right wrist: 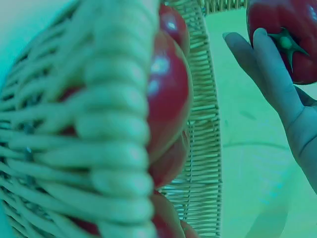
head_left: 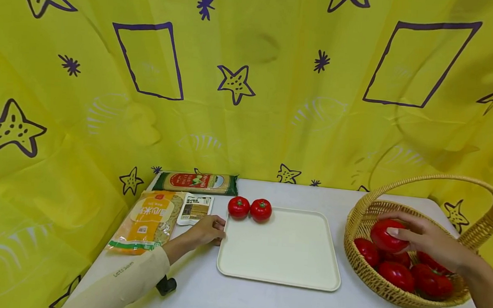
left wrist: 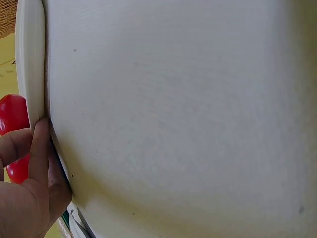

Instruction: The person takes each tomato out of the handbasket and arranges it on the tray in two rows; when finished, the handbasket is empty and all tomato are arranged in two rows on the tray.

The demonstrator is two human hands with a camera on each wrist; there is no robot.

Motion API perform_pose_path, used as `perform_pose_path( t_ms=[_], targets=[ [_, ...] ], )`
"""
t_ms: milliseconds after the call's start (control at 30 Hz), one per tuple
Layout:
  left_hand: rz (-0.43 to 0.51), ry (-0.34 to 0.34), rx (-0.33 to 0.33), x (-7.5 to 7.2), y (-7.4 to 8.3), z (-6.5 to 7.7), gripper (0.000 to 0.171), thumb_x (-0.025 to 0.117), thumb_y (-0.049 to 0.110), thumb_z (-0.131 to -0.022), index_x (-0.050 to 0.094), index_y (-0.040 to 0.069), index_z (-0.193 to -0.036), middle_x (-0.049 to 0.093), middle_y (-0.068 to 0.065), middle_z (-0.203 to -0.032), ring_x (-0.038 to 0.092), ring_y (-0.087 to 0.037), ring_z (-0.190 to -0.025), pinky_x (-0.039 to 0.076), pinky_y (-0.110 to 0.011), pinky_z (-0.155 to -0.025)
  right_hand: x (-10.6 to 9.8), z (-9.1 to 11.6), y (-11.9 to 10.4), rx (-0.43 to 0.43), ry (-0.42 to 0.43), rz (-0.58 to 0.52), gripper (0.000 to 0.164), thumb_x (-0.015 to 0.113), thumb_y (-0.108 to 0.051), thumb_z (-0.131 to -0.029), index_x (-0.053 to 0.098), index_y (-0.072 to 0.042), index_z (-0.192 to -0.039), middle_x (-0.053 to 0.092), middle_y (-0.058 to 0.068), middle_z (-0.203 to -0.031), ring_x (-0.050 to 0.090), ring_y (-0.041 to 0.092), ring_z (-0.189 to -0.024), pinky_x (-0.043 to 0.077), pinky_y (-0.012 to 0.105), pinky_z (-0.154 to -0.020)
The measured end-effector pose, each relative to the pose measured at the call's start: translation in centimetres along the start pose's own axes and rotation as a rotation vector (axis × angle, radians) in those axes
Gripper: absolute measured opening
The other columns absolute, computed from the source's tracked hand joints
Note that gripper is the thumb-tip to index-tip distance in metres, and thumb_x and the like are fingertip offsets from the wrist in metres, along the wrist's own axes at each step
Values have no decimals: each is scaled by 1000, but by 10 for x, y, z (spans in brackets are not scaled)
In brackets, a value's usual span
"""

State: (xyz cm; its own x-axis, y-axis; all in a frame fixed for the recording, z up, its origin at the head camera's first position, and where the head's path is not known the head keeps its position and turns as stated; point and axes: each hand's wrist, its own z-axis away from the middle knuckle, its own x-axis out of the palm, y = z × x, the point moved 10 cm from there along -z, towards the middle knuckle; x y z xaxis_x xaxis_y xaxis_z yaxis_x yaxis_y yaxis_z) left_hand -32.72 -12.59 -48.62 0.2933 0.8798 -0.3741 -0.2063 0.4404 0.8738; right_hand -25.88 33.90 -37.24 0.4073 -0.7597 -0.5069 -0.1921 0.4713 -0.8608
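Note:
My right hand grips a red tomato above the wicker basket, with thumb and fingers on its sides. In the right wrist view the held tomato shows its green star-shaped stem top. Below it in the basket lie several more tomatoes. At the tray's left edge, my left hand pinches the rim of the cream rectangular tray. The left wrist view has finger and thumb right at that rim. Two tomatoes sit side by side at the tray's back left corner.
Left of the tray lie an orange-labelled food bag, a small white pouch and a long green-ended pack. A tall arched handle spans the basket. Behind the white-covered table hangs a yellow patterned curtain.

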Motion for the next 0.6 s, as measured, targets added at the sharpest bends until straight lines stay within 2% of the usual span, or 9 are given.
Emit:
perform_pose_path(
  t_ms=[133,200,267,400,467,600],
  targets=[
    [0,0,-3,0,-1,0,32,68,-7,-86,59,-7,-116,57,-10,-91,57,-17,-72,61,-28,-63,7,3,-2,24,21,42,41,47,-12,-104,45,-9,-145,49,-26,-131,60,3,-106,59,33,-74],
    [1,0,-3,0,-1,0,32,68,-7,-86,59,-7,-116,56,-10,-91,57,-17,-73,61,-28,-63,12,3,-7,-1,14,40,40,48,-9,-103,46,-10,-143,50,-23,-131,59,2,-107,59,31,-75],
    [1,0,1,0,0,0,32,68,-7,-86,59,-8,-116,57,-10,-91,57,-17,-73,61,-28,-63,18,3,-12,-38,-27,1,39,46,-5,-102,47,-12,-141,54,-18,-130,61,5,-108,59,29,-79],
    [5,0,1,0,-1,0,32,68,-8,-85,59,-8,-116,57,-10,-91,57,-17,-73,61,-28,-63,30,3,-19,-64,-120,-120,40,44,-1,-102,49,-19,-137,62,-9,-125,67,17,-103,62,35,-79],
    [8,1,-1,0,-1,0,32,68,-8,-85,59,-8,-116,57,-10,-91,57,-17,-73,61,-28,-63,33,2,-24,-78,-131,-125,41,45,0,-101,49,-18,-137,63,-9,-125,67,17,-103,62,35,-78],
    [11,3,-1,0,-2,-1,32,68,-8,-85,59,-8,-116,56,-10,-90,56,-17,-72,61,-27,-62,38,-1,-34,-120,-125,-119,39,45,2,-100,50,-10,-137,61,-10,-127,64,15,-105,62,34,-77]
  ],
)
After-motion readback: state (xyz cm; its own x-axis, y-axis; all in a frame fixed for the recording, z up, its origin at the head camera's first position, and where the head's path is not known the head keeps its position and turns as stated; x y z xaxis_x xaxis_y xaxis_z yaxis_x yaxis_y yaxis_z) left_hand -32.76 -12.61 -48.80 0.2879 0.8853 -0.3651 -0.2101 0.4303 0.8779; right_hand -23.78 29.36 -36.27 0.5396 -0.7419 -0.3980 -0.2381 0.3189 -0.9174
